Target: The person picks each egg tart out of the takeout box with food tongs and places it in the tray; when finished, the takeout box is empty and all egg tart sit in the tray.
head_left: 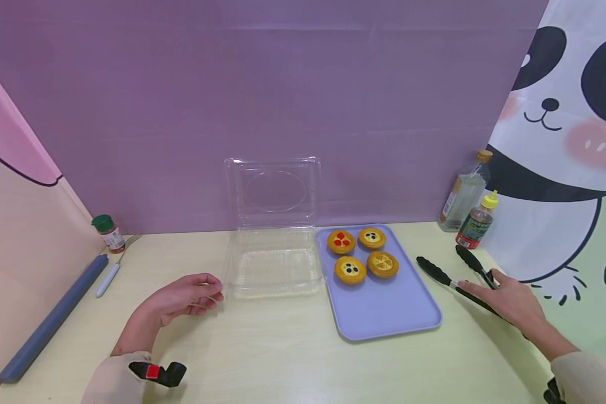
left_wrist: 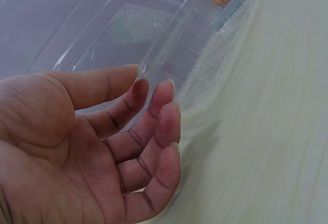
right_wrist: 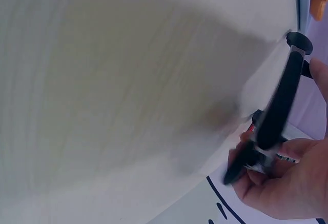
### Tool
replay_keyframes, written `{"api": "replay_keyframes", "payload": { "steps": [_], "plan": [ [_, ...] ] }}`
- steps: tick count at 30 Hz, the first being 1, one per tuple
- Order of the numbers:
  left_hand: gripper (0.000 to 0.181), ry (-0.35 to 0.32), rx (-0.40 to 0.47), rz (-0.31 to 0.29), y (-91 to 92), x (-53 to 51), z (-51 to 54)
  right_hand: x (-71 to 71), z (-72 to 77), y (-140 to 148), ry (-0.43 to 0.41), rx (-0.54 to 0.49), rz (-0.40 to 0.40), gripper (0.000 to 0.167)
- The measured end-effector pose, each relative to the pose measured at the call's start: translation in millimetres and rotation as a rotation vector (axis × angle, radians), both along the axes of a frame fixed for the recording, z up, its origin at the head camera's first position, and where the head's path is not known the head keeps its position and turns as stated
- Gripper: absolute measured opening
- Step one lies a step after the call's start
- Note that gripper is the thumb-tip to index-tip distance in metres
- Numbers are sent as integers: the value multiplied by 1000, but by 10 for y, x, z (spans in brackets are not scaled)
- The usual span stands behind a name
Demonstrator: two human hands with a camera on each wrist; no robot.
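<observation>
A clear plastic container (head_left: 278, 264) lies with its hinged lid (head_left: 275, 191) raised against the backdrop. My left hand (head_left: 187, 297) is at its near left corner; in the left wrist view the thumb and index fingertips pinch the container's edge (left_wrist: 142, 70), the other fingers loosely curled. With my right hand (head_left: 515, 306) I grip a pair of black-tipped tongs (head_left: 436, 271), their arms spread apart above the table right of the tray. On the lilac tray (head_left: 384, 320) sit several round tarts (head_left: 350, 270) with different toppings, grouped in its far half.
Two bottles, one tall and clear (head_left: 463, 193) and one yellow-capped (head_left: 477, 221), stand at the back right. At left are a green-capped jar (head_left: 110, 234), a light-handled utensil (head_left: 108, 280) and a long blue-grey roll (head_left: 55, 320). A purple backdrop (head_left: 272, 84) closes off the rear.
</observation>
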State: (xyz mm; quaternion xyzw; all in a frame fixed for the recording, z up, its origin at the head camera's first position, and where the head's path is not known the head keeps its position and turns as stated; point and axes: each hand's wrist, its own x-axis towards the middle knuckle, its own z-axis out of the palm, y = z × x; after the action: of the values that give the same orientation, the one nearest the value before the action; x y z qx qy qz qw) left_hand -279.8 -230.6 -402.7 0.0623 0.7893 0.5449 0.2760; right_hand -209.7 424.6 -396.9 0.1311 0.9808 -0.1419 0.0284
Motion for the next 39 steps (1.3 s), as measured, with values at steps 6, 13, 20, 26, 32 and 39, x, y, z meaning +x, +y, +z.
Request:
{"api": "replay_keyframes", "payload": {
  "steps": [6, 13, 20, 26, 32, 39],
  "plan": [
    [35, 2, 2, -1, -3, -8, -4, 4, -64, 39, 34, 84, 40, 111],
    [33, 5, -6, 1, -31, 24, -8, -8, -114, 36, 48, 113, 48, 110],
    [32, 11, -8, -3, -85, 37, 7, -55, -119, 8, 23, 96, 39, 111],
    [35, 3, 11, -15, -84, 26, -14, -45, -133, 13, 8, 91, 27, 113],
    [37, -2, 11, -9, -68, 13, -32, -24, -111, 7, -32, 84, 12, 116],
    [40, 6, 17, -32, -54, 23, -31, -8, -117, 10, -44, 83, 1, 116]
  ]
}}
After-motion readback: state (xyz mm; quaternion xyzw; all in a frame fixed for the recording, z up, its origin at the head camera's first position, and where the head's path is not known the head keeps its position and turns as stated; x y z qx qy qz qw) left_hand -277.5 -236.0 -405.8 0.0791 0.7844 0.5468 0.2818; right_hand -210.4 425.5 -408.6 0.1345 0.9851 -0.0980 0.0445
